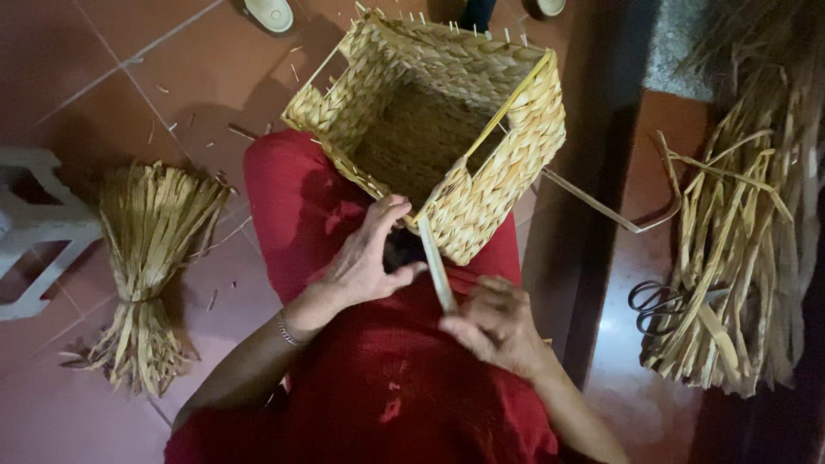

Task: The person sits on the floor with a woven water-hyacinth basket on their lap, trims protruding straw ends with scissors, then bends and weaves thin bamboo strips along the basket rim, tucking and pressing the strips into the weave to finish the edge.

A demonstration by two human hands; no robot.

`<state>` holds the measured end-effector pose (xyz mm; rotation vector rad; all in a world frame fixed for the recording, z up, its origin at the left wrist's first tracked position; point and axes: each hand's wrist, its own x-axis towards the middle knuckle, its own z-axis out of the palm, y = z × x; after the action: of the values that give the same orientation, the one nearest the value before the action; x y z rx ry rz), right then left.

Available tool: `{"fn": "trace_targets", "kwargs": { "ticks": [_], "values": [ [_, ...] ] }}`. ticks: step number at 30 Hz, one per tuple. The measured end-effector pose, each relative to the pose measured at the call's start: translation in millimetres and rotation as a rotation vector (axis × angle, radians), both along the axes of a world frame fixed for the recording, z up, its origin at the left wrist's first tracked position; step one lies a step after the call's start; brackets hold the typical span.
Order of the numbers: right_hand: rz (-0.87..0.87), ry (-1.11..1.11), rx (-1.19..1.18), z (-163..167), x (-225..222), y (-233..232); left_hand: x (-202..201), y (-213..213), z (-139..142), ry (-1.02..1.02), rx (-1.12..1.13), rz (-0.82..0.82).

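Observation:
A square woven straw basket [481, 94] rests tilted on my lap, its opening facing me, over red cloth [387, 387]. My left hand [365, 258] presses against the basket's near rim with fingers spread. My right hand [494, 325] pinches a flat pale straw strip [436, 266] that runs up to the basket's near corner. A second long strip [601, 206] trails from the basket to the right.
A tied bundle of dried straw [146, 258] lies on the tiled floor at left, beside a white plastic stool [30, 223]. A large pile of loose straw [739, 241] sits at right with black scissors [657, 307] on its edge. Sandals [268, 13] lie at the top.

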<state>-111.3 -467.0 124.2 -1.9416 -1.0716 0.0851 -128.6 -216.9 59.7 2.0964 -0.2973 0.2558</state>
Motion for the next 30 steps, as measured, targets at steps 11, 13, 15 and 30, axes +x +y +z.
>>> {"fn": "trace_targets", "kwargs": {
  "ticks": [11,13,15,30],
  "values": [
    [-0.443,0.528,-0.181,-33.6,31.3,17.2,16.1,14.1,-6.6,0.48,-0.535,0.126],
    [-0.437,0.02,-0.331,-43.0,39.5,7.1,23.3,25.1,-8.0,0.523,-0.593,0.124],
    [-0.416,-0.216,-0.44,-53.2,40.3,0.7,32.5,35.1,-8.6,0.252,-0.105,0.138],
    [-0.515,-0.178,-0.298,-91.2,76.4,-0.7,97.9,56.3,-4.0,0.388,-0.074,0.066]
  ]
}}
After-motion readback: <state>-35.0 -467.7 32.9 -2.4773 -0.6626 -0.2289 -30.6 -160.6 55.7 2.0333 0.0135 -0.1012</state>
